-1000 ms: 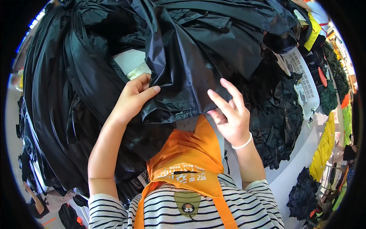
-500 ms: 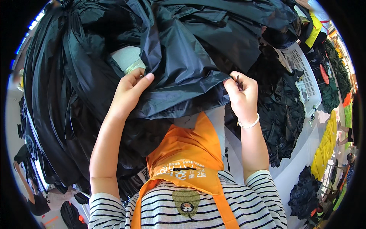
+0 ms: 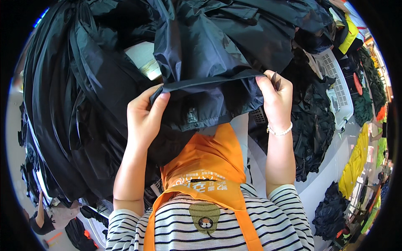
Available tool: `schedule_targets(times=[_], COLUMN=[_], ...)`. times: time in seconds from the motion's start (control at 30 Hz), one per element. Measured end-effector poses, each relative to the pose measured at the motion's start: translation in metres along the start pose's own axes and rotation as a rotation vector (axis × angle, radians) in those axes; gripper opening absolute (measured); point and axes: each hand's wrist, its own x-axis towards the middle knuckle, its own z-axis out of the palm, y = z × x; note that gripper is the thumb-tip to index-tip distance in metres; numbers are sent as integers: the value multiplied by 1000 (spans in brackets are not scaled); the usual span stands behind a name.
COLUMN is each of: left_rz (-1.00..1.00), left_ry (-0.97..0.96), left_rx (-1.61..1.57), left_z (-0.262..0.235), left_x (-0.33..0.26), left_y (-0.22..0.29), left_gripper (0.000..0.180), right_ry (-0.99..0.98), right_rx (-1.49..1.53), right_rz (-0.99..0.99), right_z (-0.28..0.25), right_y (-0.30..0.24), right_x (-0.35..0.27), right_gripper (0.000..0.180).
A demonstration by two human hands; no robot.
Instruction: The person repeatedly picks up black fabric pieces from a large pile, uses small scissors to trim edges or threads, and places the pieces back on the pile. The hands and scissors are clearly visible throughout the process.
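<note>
Both hands have risen since the earlier frame, lifting the black garment [image 3: 209,62] clear of the pile. Left hand [image 3: 144,115] and right hand [image 3: 274,94] each have a closed grip on its hem edge, stretched taut between them, above my orange apron [image 3: 205,163]; white basket [image 3: 335,83] sits right

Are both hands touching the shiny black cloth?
Touching. The head view shows the left hand and the right hand each pinching the folded edge of the shiny black cloth, thumbs and fingers closed over it.
</note>
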Motion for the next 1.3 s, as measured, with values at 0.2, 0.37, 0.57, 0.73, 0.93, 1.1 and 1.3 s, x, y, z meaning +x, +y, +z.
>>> schedule_targets(times=[0.2,0.37,0.57,0.73,0.93,1.1,1.3], left_rz=[-6,-45,-96,8,68,-253,-56], left_ry=[15,19,-81,-127,-65,-190,-164], left_rx=[-86,-98,-191,-144,-209,-384,-286], left_z=[0,0,-4,5,-10,-23,-19], left_x=[2,1,6,5,-2,2,5], left_y=[-11,-10,-17,-3,-11,-1,-1], left_gripper=[27,26,32,20,34,16,20], right_ry=[-9,15,-66,-357,-410,-351,-479], right_rx=[-53,-114,-398,-383,-177,-149,-460], right_rz=[1,-59,-677,-510,-199,-192,-562], right_z=[3,3,27,64,60,64,69], right_y=[5,13,-27,-39,-35,-40,-54], right_x=[-4,-6,-15,-4,25,32,29], right_gripper=[34,9,47,20,18,19,20])
